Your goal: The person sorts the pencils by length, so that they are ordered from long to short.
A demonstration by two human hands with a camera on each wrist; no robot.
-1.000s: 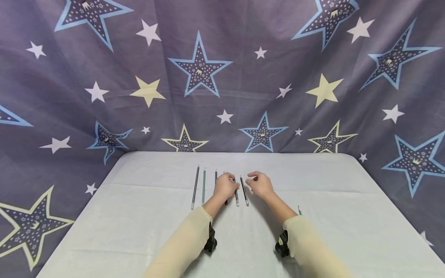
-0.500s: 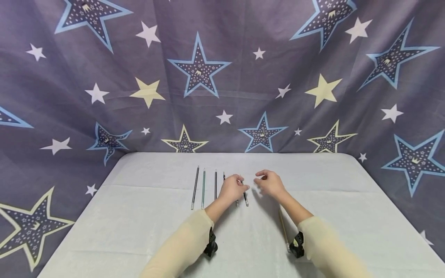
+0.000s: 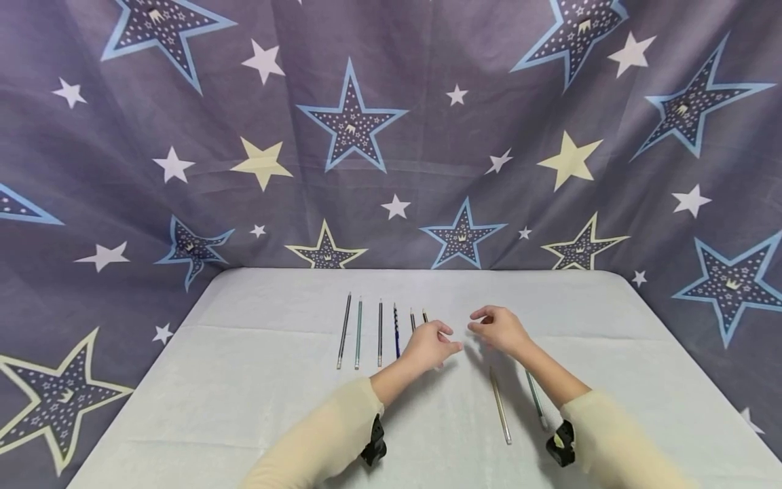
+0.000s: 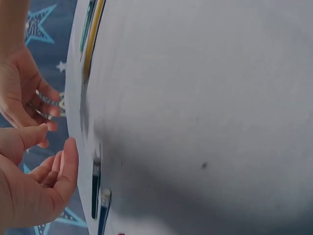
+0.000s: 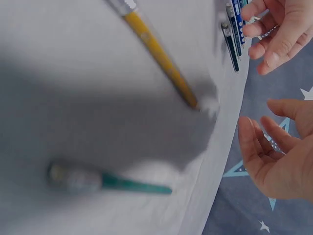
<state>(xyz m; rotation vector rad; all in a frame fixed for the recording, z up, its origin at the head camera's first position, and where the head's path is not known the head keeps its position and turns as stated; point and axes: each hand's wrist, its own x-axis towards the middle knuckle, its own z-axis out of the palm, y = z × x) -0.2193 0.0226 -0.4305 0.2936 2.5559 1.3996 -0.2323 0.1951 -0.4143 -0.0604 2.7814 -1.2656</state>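
Note:
My left hand (image 3: 432, 345) hovers over the right end of a row of pencils, thumb and fingers apart with nothing between them. It covers the lower parts of two dark pencils, one being the rightmost pencil (image 3: 425, 316). To its left lie a blue patterned pencil (image 3: 396, 329), a black pencil (image 3: 380, 333), a green pencil (image 3: 358, 333) and another black pencil (image 3: 344, 333). My right hand (image 3: 499, 329) is raised just right of the left one, fingers loosely bent and holding nothing. Below it lie a yellow pencil (image 5: 161, 58) and a second green pencil (image 5: 137, 185).
A white cloth covers the table (image 3: 214, 401). Behind its far edge hangs a grey curtain (image 3: 415, 156) printed with stars. Black wrist cameras, such as the left camera (image 3: 374, 441), sit at both cream sleeves.
Both hands have moved to the right, the left one passing along the row. The blue patterned pencil, the yellow pencil and the green pencil by the right arm have come into fuller view.

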